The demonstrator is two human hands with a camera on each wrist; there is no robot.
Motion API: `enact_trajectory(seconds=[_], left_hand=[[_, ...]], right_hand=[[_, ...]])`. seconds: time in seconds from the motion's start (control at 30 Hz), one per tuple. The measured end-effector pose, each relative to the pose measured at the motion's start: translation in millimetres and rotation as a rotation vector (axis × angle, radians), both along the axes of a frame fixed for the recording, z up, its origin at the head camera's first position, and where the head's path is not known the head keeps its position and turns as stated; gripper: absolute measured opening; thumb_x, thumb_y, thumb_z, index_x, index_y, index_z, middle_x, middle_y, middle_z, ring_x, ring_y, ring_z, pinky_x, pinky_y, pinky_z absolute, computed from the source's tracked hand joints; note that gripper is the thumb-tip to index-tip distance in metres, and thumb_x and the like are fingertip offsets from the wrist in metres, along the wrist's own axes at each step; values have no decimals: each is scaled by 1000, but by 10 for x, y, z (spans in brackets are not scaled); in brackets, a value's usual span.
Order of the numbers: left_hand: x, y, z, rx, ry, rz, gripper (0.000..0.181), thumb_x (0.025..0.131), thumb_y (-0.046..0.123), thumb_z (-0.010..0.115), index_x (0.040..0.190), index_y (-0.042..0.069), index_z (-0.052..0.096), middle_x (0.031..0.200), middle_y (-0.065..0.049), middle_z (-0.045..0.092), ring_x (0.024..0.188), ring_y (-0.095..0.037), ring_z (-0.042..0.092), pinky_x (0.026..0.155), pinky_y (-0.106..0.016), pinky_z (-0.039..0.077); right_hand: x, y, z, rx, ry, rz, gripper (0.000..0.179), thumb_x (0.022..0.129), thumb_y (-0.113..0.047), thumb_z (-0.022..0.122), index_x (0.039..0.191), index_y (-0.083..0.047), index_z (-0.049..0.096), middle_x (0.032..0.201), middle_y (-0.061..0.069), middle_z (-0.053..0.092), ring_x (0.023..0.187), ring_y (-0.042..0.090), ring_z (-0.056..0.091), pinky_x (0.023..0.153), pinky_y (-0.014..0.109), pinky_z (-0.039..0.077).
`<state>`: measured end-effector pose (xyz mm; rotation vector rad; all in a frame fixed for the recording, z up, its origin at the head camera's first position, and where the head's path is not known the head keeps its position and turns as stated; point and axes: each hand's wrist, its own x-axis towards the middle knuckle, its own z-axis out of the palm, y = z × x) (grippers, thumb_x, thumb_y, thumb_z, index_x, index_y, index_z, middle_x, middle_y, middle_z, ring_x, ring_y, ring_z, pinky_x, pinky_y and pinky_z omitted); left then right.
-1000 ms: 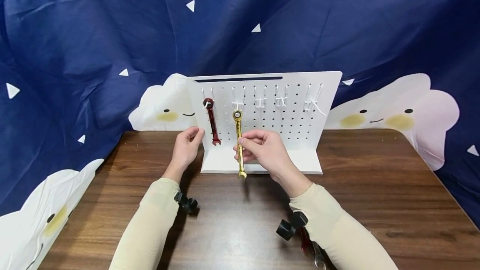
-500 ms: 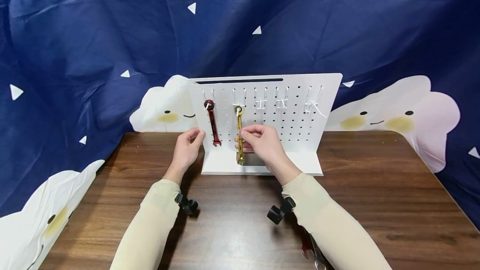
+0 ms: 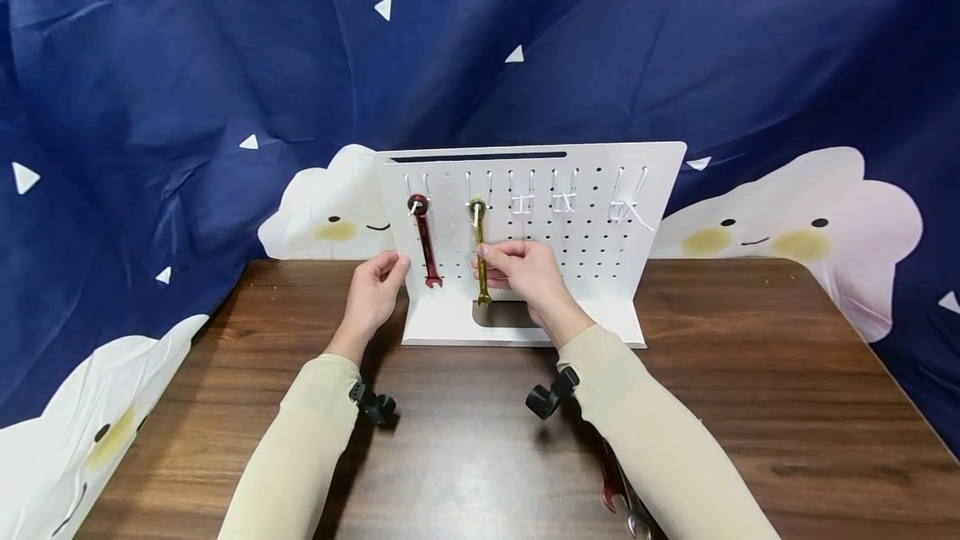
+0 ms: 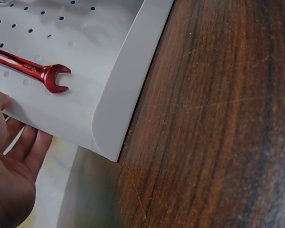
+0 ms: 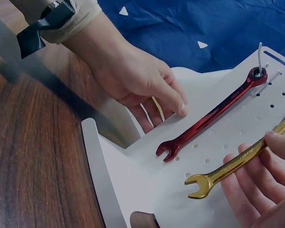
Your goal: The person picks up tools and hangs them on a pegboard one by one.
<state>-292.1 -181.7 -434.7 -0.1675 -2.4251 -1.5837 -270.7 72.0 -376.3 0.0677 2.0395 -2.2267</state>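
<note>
Gold wrench at its hook, one hand on the tool and one on the board

Take the middle of the pegboard [image 3: 652, 198] as the clock's centre. The gold wrench [image 3: 482, 280] hangs nearly upright, its ring at ten o'clock and its forked end toward seven. A white prong seems to pass through the ring, so the hook probably bears some weight while the fingers steady the shaft. Held below the ring, the wrench leaves the prong in plain sight, likely the reason for that grip. The red wrench [image 3: 425, 242] hangs at nine o'clock by its ring, untouched. Bare hooks [image 3: 564, 203] run from twelve to past two. Another red wrench [image 3: 611, 490] and a silver wrench [image 3: 639, 521] lie on the table [image 3: 750, 407] at five, partly hidden by the right sleeve [image 3: 652, 432].

The right hand [image 3: 531, 275] pinches the gold shaft, thumb in front and fingers behind. The left hand [image 3: 372, 294], beyond the red wrench toward half past eight, grips the board's side edge, thumb on its face and fingers curled behind, presumably bracing it against a push.
</note>
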Motion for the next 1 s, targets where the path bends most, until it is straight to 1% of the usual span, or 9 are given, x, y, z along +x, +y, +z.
enact_trajectory(seconds=[0.2,0.33,0.5,0.6,0.7,0.8,0.87,1.0], left_hand=[[15,7,11,-10,-4,13,28,111,18,62,121,-5,75,118,-26,77,95,-8,64,86,-15,50],[33,6,14,-12,-17,10,28,111,18,62,122,-5,75,120,-25,77,97,-10,65,87,-16,50],[21,4,9,-14,-10,5,29,111,18,62,123,-5,74,120,-26,77,97,-11,65,88,-17,51],[16,6,0,-14,-14,3,29,111,19,62,124,-5,74,121,-26,77,99,-12,66,88,-18,51],[20,3,-9,-11,-21,6,30,111,19,62,124,-4,74,121,-25,77,99,-12,65,88,-18,51],[22,2,-18,-10,-21,4,29,112,20,62,123,-4,75,120,-25,77,97,-12,65,87,-17,50],[17,4,-17,-7,-15,1,30,112,20,61,122,-4,75,119,-26,77,96,-11,64,86,-16,50],[16,2,-1,-4,-9,-1,30,112,20,61,122,-4,75,119,-26,77,98,-13,66,86,-14,49]], right_hand=[[-47,8,-35,14,-2,28,28,104,-17,75,122,5,76,107,16,83,88,14,80,89,35,66],[-45,20,-74,40,2,39,29,105,-17,73,123,6,75,113,19,81,92,18,80,93,38,65],[-7,69,-110,93,6,34,31,105,-14,72,126,8,73,121,23,79,97,18,79,101,41,62],[30,121,-132,116,6,43,32,104,-12,72,129,8,72,126,24,77,103,19,78,105,43,60],[73,184,-146,128,15,65,32,104,-11,71,130,8,72,132,24,75,113,25,77,108,44,58],[128,269,-146,140,33,82,34,104,-13,72,132,6,72,134,24,74,118,30,76,110,46,57],[162,330,-142,152,49,88,35,104,-13,72,133,6,72,134,24,74,116,29,77,109,48,57],[245,455,-120,175,54,92,38,104,-16,73,134,8,70,131,23,76,103,18,80,107,46,59]])
